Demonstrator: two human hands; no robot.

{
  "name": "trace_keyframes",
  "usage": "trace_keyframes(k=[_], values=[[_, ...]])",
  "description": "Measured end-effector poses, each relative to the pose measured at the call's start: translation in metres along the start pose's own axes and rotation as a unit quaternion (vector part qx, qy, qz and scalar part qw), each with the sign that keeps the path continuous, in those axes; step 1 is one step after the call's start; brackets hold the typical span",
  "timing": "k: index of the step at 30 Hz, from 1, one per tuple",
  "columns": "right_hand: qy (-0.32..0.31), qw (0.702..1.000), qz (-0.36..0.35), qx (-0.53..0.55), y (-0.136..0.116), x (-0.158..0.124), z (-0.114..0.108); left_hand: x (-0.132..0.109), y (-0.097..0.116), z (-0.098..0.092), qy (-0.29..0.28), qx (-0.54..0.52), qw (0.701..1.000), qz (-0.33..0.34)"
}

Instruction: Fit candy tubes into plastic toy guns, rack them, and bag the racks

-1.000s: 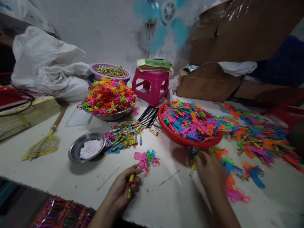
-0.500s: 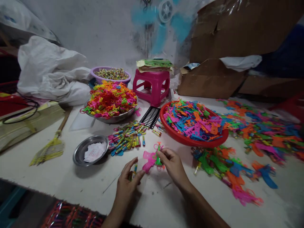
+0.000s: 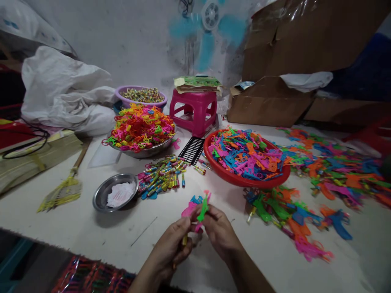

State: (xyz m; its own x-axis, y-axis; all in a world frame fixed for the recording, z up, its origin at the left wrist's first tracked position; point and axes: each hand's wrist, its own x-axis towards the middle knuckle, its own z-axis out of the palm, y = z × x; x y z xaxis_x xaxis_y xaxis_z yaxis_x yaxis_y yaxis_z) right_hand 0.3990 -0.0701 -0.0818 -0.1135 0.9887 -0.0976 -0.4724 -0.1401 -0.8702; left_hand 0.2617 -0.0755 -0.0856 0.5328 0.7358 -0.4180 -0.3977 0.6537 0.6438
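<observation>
My left hand [image 3: 175, 244] and my right hand [image 3: 218, 232] meet above the table, both with closed fingers. The left one grips a pink plastic toy gun [image 3: 188, 209], and a small printed tube [image 3: 185, 239] shows yellow below its fingers. Between the fingertips of the right is a green plastic toy piece [image 3: 203, 212], right beside the pink one. A bit of blue plastic [image 3: 196, 199] sticks up behind them. Fingers partly cover these pieces, so I cannot tell whether they are joined. Beyond my hands lies a pile of printed tubes [image 3: 161, 177].
A red basin [image 3: 244, 183] heaped with toy guns stands right of centre, with more guns [image 3: 301, 224] strewn beside it. Leftward are a metal bowl [image 3: 99, 197] of paper slips, a heaped bowl [image 3: 143, 152] and a yellow brush [image 3: 62, 193]. A pink stool [image 3: 195, 108] stands behind.
My hands have come together, the left moving right and taking hold of the pink toy gun. The green piece has tilted and moved lower between them, and blue plastic now shows.
</observation>
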Motion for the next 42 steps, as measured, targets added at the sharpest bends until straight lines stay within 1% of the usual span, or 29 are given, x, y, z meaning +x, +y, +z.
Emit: trace_keyframes(k=[2,4,6,9,12,15,18,21,23,27,31,33,35,37,39,41,42], values=[[0.083,0.995,-0.052,0.002,-0.003,0.002,0.000,0.001,0.002,0.000,0.067,-0.005,0.998,0.014],[0.141,0.986,-0.077,-0.042,-0.004,0.003,-0.004,0.002,0.004,-0.002,0.125,-0.002,0.992,0.032],[0.160,0.980,-0.072,-0.095,0.001,0.001,-0.007,0.004,0.005,-0.007,0.159,0.013,0.985,0.059],[0.156,0.977,-0.060,-0.136,0.016,-0.007,-0.004,0.004,0.006,-0.012,0.175,-0.010,0.979,0.101],[0.145,0.973,-0.080,-0.160,0.027,-0.014,0.008,0.001,0.008,-0.010,0.158,-0.082,0.976,0.123],[0.135,0.972,-0.110,-0.159,0.028,-0.016,0.019,-0.002,0.007,-0.004,0.130,-0.090,0.981,0.109],[0.131,0.973,-0.133,-0.136,0.022,-0.014,0.024,-0.003,0.002,0.001,0.114,-0.030,0.989,0.084],[0.123,0.973,-0.135,-0.141,0.016,-0.012,0.021,-0.003,-0.004,0.003,0.106,0.021,0.988,0.111],[0.131,0.969,-0.137,-0.158,0.014,-0.013,0.019,-0.003,-0.006,0.004,0.102,0.055,0.985,0.130],[0.140,0.961,-0.162,-0.178,0.013,-0.013,0.018,-0.005,-0.006,0.006,0.125,0.160,0.969,0.144],[0.137,0.958,-0.165,-0.191,0.014,-0.013,0.015,-0.006,-0.007,0.002,0.131,0.226,0.953,0.153],[0.145,0.954,-0.158,-0.209,0.016,-0.013,0.013,-0.006,-0.008,-0.001,0.133,0.268,0.940,0.161],[0.166,0.949,-0.155,-0.219,0.021,-0.015,0.012,-0.007,-0.009,-0.002,0.123,0.329,0.917,0.189],[0.191,0.944,-0.158,-0.218,0.026,-0.016,0.013,-0.008,-0.010,0.001,0.093,0.401,0.882,0.230],[0.216,0.940,-0.153,-0.217,0.029,-0.016,0.014,-0.008,-0.010,0.007,0.058,0.466,0.846,0.254],[0.222,0.935,-0.124,-0.246,0.024,-0.016,0.006,-0.006,-0.011,0.011,0.033,0.504,0.827,0.247],[0.223,0.928,-0.100,-0.280,0.017,-0.016,-0.003,-0.005,-0.012,0.011,0.032,0.514,0.824,0.237]])
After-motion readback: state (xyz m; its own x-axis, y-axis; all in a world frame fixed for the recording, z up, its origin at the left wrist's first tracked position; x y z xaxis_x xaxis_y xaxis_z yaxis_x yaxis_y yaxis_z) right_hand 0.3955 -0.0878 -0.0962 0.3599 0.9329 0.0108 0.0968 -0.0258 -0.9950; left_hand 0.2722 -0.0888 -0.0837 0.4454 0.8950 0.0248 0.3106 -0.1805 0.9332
